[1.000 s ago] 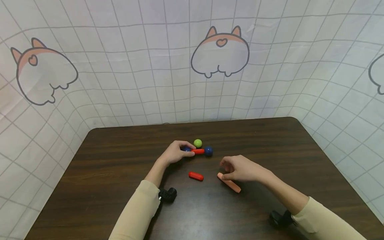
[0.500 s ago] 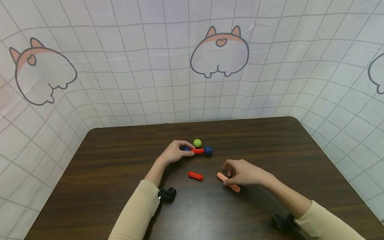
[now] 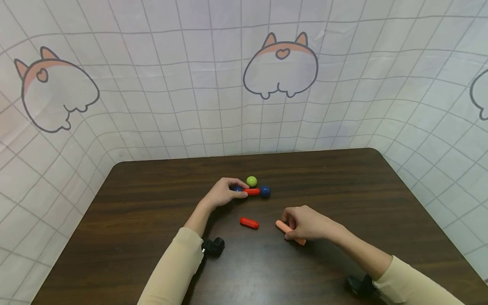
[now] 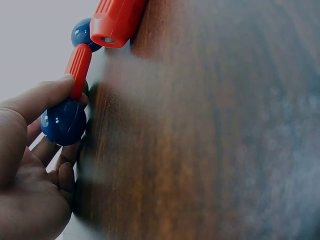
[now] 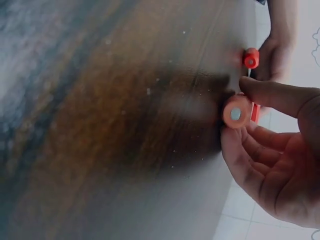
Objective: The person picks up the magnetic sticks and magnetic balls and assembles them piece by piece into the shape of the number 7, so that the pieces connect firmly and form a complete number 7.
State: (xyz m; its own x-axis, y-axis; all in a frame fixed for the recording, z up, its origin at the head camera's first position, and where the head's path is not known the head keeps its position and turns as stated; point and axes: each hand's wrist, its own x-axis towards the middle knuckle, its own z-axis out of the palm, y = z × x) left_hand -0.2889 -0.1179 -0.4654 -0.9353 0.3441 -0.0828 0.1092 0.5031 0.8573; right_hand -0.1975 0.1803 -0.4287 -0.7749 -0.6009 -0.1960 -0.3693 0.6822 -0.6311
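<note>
My left hand [image 3: 222,193] pinches a red magnetic rod [image 3: 252,192] between thumb and fingers, near its left end. A blue ball [image 4: 64,122] sits at that end, within the hand, and another blue ball [image 3: 265,191] is at the far end. Just behind the rod lies a green ball [image 3: 251,181]; whether it touches is hard to tell. My right hand [image 3: 310,222] has its thumb and fingers around a peach-orange rod [image 3: 282,226], whose silvery end faces the right wrist camera. The orange rod lies slanted on the table, partly hidden by the hand.
A second red rod [image 3: 249,223] lies loose on the dark wooden table [image 3: 152,220], between the two hands. A white gridded cloth [image 3: 171,84] with cartoon drawings hangs behind the table and along its sides.
My right hand has shifted slightly toward me along the orange rod, and its thumb and fingers have closed around it. The left hand and the ball-ended rod stay put.
</note>
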